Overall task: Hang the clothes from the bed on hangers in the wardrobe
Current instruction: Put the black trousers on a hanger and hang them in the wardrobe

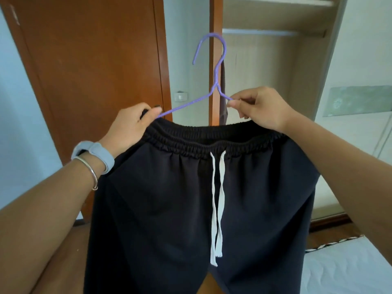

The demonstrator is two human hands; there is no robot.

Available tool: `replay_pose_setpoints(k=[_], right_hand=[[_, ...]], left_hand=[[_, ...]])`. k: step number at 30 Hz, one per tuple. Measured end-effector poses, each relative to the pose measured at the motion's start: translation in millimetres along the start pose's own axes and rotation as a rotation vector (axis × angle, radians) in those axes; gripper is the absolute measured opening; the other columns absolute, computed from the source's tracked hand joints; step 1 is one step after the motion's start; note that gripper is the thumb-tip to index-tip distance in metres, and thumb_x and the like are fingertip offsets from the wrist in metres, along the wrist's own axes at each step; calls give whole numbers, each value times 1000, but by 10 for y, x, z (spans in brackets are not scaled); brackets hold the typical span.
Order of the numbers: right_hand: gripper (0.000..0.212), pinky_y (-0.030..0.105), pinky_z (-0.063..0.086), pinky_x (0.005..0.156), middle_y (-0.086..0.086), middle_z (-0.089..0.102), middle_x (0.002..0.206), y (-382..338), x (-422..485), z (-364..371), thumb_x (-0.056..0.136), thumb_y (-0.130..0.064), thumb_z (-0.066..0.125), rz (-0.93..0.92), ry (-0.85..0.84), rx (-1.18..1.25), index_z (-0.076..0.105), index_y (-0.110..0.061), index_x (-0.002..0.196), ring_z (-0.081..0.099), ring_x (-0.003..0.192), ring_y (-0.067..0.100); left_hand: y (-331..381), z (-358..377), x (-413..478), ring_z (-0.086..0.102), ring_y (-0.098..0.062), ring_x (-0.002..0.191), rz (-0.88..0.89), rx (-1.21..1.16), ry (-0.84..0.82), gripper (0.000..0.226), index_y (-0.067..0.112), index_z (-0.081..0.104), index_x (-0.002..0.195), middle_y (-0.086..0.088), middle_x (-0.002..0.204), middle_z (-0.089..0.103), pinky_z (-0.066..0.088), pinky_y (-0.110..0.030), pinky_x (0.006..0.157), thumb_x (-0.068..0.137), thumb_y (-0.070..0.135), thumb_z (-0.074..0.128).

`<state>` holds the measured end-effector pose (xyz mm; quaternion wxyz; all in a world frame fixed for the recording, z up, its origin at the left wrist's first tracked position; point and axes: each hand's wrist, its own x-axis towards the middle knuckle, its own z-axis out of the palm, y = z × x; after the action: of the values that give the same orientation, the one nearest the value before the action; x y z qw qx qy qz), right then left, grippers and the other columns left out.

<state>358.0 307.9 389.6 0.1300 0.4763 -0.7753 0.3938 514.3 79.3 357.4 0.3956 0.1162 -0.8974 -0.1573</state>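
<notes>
On the far left is a pale blue wall, and next to it a big brown door (95, 60). In front of the door the left arm reaches up, with a light blue watch band (93, 153) and a thin silver bangle (91, 172) on the wrist. The left hand (129, 126) is curled up tight. It pinches the left arm of a purple hanger (216, 81) and holds the top edge of the black pants (169, 209) at the same spot. A small white switch (181, 96) sits on the wall past that hand. The hanger is held up in the air in the middle, with its hook on top and open to the left, and the hook is not on anything. The pants hang down from both hands, spread wide, and their stretchy top edge runs from one hand to the other. Two white strings (218, 198) hang down the front of the pants. Behind the hanger, something dark hangs by a brown post. The right hand (261, 109) is curled too. Its thumb and fingers pinch the right arm of the hanger, just above the top edge of the pants. Behind this hand is the open wardrobe (307, 66), pale inside, with a rail (261, 32) near the top. Low on the right is a corner of the bed (350, 268) with a white sheet.
</notes>
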Motion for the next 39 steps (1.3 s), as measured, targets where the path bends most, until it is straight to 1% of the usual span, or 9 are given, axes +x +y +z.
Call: replay_pose_setpoints(k=[3, 6, 10, 14, 19, 24, 29, 32, 39], right_hand=[[22, 7, 41, 61, -5, 54, 58, 261, 366, 178, 91, -26, 55, 22, 22, -5, 71, -12, 97, 49, 47, -2], [22, 22, 44, 69, -4, 54, 59, 589, 663, 386, 91, -27, 56, 74, 19, -36, 71, -13, 96, 47, 56, 5], [18, 12, 41, 59, -6, 53, 55, 1008, 968, 684, 90, -28, 57, 162, 52, -92, 71, -18, 93, 48, 47, 2], [18, 4, 36, 52, -9, 51, 48, 1234, 1311, 831, 89, -26, 58, 253, 125, -138, 72, -16, 95, 47, 44, 0], [18, 3, 36, 53, -7, 50, 51, 1523, 1444, 786, 89, -24, 58, 368, 195, -222, 72, -14, 95, 46, 42, -4], [12, 0, 33, 49, -18, 53, 40, 1976, 1373, 514, 89, -25, 58, 509, 310, -270, 68, -21, 84, 46, 41, -4], [8, 5, 38, 57, -14, 55, 47, 2456, 1362, 145, 86, -30, 60, 576, 416, -303, 67, -29, 84, 48, 45, -5], [9, 2, 36, 55, -8, 55, 58, 2719, 1375, -113, 87, -29, 59, 582, 430, -375, 68, -26, 88, 48, 47, -7], [18, 2, 36, 54, -8, 59, 61, 3209, 1463, -697, 89, -28, 56, 690, 356, -533, 71, -20, 94, 52, 55, 3]], left_hand=[[-270, 319, 426, 37, -11, 48, 11, -17, 21, 44, 21, 32, 56, 1, 53, 31, 32, -12, 49, 98, 32, 34], [-621, 734, 814, 33, -13, 51, -2, -36, -54, 44, 7, 40, 64, -1, 55, 34, 29, -14, 48, 99, 32, 31], [-1022, 1314, 1264, 38, -12, 54, 75, -81, -196, 37, -1, 59, 87, -13, 72, 52, 31, -11, 49, 97, 28, 37], [-1115, 1738, 1714, 55, -13, 70, 202, -215, -329, 32, 6, 65, 93, -6, 82, 64, 35, -3, 59, 94, 31, 46], [-945, 2270, 2200, 57, 8, 58, 326, -420, -418, 22, 10, 65, 92, 9, 69, 61, 38, 0, 61, 91, 28, 51], [-768, 2887, 2408, 50, -19, 104, 775, -317, -189, 43, 13, 60, 114, -7, 113, 60, 38, -27, 92, 85, 42, 50], [-316, 3659, 2625, 60, -19, 93, 1066, -55, -158, 51, 18, 66, 105, 1, 96, 70, 46, -33, 83, 82, 54, 39], [-76, 4090, 2894, 64, -17, 64, 1143, 60, -142, 43, 22, 67, 76, 6, 64, 67, 47, -28, 67, 83, 51, 37], [356, 4697, 3462, 56, -11, 53, 1198, -37, -56, 40, 24, 62, 66, 8, 52, 57, 34, -23, 65, 85, 48, 36]])
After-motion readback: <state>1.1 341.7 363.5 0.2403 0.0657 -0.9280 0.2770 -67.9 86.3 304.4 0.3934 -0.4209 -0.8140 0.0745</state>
